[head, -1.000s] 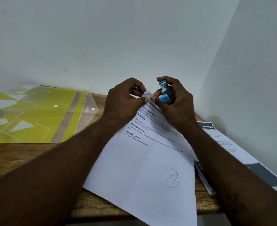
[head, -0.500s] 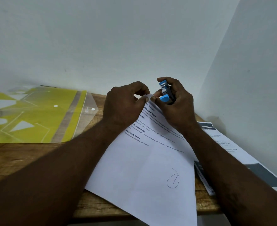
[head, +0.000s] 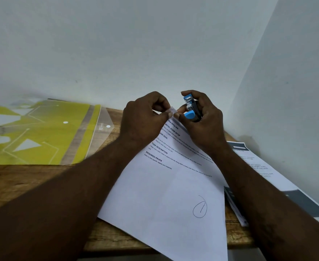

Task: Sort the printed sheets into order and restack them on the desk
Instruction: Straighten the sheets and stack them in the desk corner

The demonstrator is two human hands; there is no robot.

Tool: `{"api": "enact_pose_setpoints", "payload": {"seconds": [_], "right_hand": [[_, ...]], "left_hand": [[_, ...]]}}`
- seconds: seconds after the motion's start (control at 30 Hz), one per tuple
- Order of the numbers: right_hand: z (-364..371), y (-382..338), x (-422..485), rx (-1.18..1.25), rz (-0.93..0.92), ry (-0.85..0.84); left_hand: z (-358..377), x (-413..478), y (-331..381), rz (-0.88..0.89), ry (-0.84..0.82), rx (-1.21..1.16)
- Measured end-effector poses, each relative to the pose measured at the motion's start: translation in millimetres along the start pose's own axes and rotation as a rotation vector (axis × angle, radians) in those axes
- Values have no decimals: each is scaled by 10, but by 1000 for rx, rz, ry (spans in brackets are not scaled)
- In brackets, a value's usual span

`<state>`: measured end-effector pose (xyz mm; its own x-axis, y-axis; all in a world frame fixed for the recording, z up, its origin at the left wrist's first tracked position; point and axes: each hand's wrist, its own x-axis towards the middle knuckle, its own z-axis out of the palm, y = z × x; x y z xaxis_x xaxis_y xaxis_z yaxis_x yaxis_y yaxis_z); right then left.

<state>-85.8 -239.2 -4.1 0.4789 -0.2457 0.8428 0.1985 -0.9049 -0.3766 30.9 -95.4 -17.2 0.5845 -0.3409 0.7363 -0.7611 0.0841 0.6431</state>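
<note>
1. Printed sheets (head: pixel 264 166) lie at the right of the wooden bench (head: pixel 23 185), which runs across the lower view against a pale wall corner.
2. A yellow plastic folder (head: pixel 42 132) with pale geometric shapes lies flat on the far left of the bench, well apart from the paper.
3. The top sheet (head: pixel 164 200) lies at an angle in the middle. Its near corner hangs over the bench's front edge and its right side overlaps the other sheets. Headed text crosses its far half, and a penned circled mark (head: pixel 200 207) sits on the blank near half.
4. The left hand (head: pixel 141 121) has its fingers curled, and thumb and forefinger pinch the top sheet's raised far corner.
5. The right hand (head: pixel 205 125) has its fingers curled round a blue stapler (head: pixel 189 108), while its thumb tip touches the same paper corner.
6. The stapler stands roughly upright in that grip, just beside the pinched corner, with its metal end uppermost.
</note>
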Motion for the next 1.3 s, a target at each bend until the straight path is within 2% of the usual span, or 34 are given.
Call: {"api": "enact_pose_setpoints", "payload": {"seconds": [0.4,0.7,1.2,1.3], "right_hand": [[-3,13,9,-2,7,-2],[10,20,-4,19,18,-2],[14,-8,-6,16,31,-15],[18,4,-9,18,40,-24]], "left_hand": [[1,4,13,-13,1,-19],[-7,-10,33,54,12,34],[3,34,8,-43,-6,-41],[-4,13,25,11,-21,17]]}}
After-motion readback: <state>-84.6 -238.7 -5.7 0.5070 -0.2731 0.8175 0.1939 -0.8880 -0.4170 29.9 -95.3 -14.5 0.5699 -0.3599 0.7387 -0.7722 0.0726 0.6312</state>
